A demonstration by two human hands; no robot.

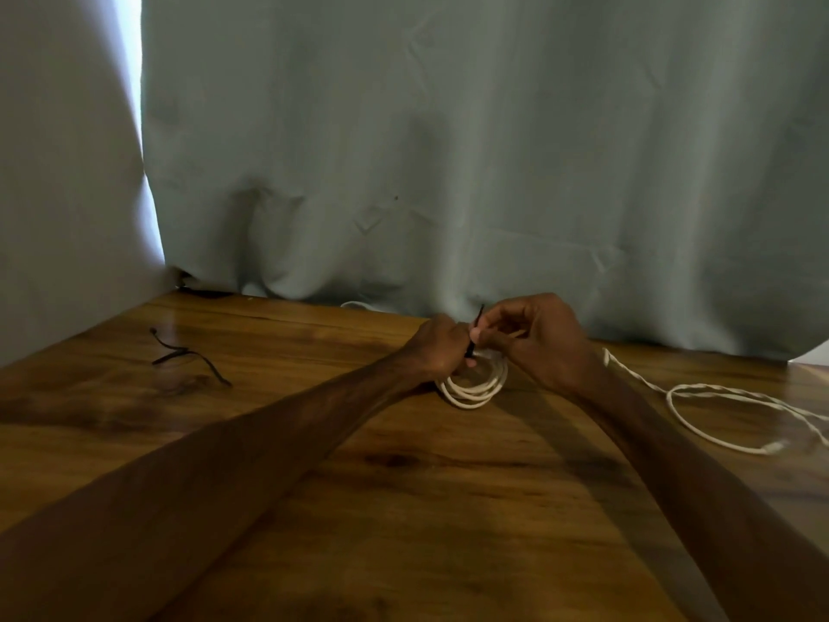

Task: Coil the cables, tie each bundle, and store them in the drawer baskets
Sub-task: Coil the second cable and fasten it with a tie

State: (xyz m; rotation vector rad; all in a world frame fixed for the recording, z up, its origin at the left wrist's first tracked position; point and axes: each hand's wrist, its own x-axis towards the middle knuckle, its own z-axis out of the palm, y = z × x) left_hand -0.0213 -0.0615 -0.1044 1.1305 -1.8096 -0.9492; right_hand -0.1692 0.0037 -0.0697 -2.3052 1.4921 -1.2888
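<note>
A white cable wound into a small coil (474, 388) rests on the wooden table (403, 509) near its far edge. My left hand (438, 348) grips the coil's top, fingers closed around it. My right hand (536, 335) pinches a thin black tie (476, 327) that stands up from the coil between both hands. The top of the coil is hidden by my fingers.
A second white cable (700, 397) lies loose on the table at the right, trailing off the frame. Black ties (188, 356) lie loose at the left. A grey-green curtain (448, 150) hangs behind the table's far edge.
</note>
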